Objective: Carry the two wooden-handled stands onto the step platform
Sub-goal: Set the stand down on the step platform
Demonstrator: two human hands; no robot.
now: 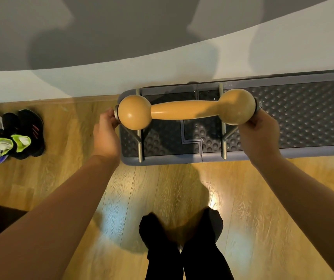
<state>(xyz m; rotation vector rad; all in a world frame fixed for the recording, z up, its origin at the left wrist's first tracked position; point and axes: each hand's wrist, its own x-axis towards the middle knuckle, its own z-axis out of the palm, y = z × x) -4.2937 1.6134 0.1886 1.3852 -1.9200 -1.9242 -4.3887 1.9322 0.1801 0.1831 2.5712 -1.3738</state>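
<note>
Wooden-handled stand gripped at both ends, left hand and right hand fingers curled round end fittings; keeps it level over step platform.

No text, number, brand name or sign can be read anywhere in the view. The black shoe on the floor at the left edge carries a few short reddish slanted stripes on its side, possibly a maker's mark, but they are too small and blurred to read as one. The step platform shows only a moulded pattern of raised dots and a stepped seam line, with no lettering. The wooden handle of the stand is plain, with no label or stamp visible.
</note>
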